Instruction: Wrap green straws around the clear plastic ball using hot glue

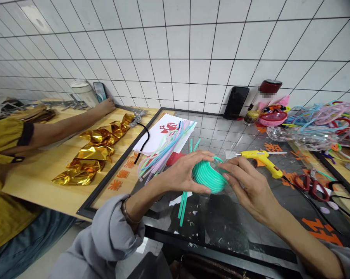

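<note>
My left hand (189,170) is wrapped round a clear plastic piece covered in coils of green pipe cleaner (210,177), its thumb below and fingers over the top. At the right end of the coils my right hand (245,182) is closed, thumb and fingertips pinching at the green pipe cleaner by the clear plastic; the exact spot is partly hidden by the fingers. Loose green pipe cleaners (182,209) lie beneath on the glass-topped table. Just right of my hands rests a yellow hot glue gun (264,161), its nozzle pointing left.
Pastel pipe cleaners (166,149) lie on white paper (151,135). To the right are red-handled scissors (311,185), orange cut-outs (322,230), clear bottles (305,137) and a pipe-cleaner heap (332,116). A phone (236,102) leans on the wall. Left, a co-worker's arm (67,122) reaches past gold foil (96,151).
</note>
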`<state>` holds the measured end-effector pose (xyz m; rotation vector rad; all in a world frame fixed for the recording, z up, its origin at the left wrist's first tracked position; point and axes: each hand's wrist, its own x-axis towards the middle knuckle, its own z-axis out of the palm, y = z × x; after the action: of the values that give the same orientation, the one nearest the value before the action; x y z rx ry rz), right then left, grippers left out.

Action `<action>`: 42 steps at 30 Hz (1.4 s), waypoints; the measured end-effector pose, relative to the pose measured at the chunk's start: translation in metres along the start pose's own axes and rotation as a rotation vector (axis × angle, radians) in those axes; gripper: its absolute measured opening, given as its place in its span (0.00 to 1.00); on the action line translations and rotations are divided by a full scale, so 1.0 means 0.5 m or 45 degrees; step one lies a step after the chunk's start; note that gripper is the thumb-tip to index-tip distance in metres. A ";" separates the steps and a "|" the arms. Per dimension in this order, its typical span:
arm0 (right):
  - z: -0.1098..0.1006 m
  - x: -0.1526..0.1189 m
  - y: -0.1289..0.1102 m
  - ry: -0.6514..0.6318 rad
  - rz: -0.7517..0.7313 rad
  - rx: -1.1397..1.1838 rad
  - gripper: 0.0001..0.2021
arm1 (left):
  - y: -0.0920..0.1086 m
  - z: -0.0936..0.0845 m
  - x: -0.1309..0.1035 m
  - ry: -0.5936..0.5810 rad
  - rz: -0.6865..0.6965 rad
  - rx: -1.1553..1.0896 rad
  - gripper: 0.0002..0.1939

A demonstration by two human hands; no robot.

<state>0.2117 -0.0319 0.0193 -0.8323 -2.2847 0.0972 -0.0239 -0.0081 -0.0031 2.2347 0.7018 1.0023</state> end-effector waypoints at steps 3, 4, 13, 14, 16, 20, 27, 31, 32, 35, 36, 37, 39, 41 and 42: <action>0.001 -0.002 -0.006 -0.007 -0.041 -0.031 0.12 | -0.001 0.001 -0.001 0.020 -0.003 0.004 0.36; 0.003 -0.003 -0.007 -0.005 -0.058 -0.042 0.13 | -0.002 0.002 -0.002 0.025 0.001 0.002 0.36; 0.013 -0.003 0.012 0.125 -0.229 -0.096 0.17 | -0.005 0.003 -0.001 0.002 0.041 -0.004 0.37; 0.013 -0.003 0.014 0.132 -0.237 -0.103 0.17 | -0.004 0.003 -0.001 0.000 0.035 -0.011 0.37; 0.015 -0.004 0.018 0.132 -0.243 -0.114 0.18 | -0.003 0.002 -0.001 -0.006 0.022 -0.022 0.37; 0.019 -0.007 0.023 0.135 -0.259 -0.138 0.18 | -0.002 0.002 -0.001 -0.014 0.004 -0.025 0.37; 0.023 -0.011 0.021 0.130 -0.250 -0.181 0.20 | -0.004 0.004 0.000 -0.008 0.015 -0.049 0.36; 0.025 -0.011 0.018 0.132 -0.272 -0.134 0.18 | -0.005 0.003 0.000 -0.011 0.020 -0.041 0.37; 0.025 -0.012 0.017 0.131 -0.273 -0.124 0.17 | -0.006 0.003 0.000 -0.012 0.023 -0.039 0.37; 0.028 -0.016 0.018 0.103 -0.258 -0.111 0.15 | -0.006 0.002 -0.001 -0.012 0.018 -0.042 0.38; 0.028 -0.018 0.018 0.088 -0.250 -0.108 0.15 | -0.006 0.002 -0.001 -0.017 0.014 -0.043 0.37; 0.028 -0.020 0.019 0.074 -0.244 -0.104 0.15 | -0.005 0.001 -0.001 -0.020 0.013 -0.042 0.37; 0.028 -0.023 0.019 0.056 -0.228 -0.090 0.15 | -0.005 0.001 -0.001 -0.029 0.014 -0.038 0.37; 0.027 -0.024 0.018 0.051 -0.213 -0.073 0.14 | -0.005 0.002 -0.001 -0.031 0.025 -0.035 0.38; 0.026 -0.023 0.017 0.050 -0.210 -0.068 0.14 | -0.006 0.002 -0.002 -0.030 0.028 -0.035 0.38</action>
<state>0.2145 -0.0302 0.0004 -0.6635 -2.3174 -0.0545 -0.0243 -0.0070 -0.0061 2.2314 0.6515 0.9890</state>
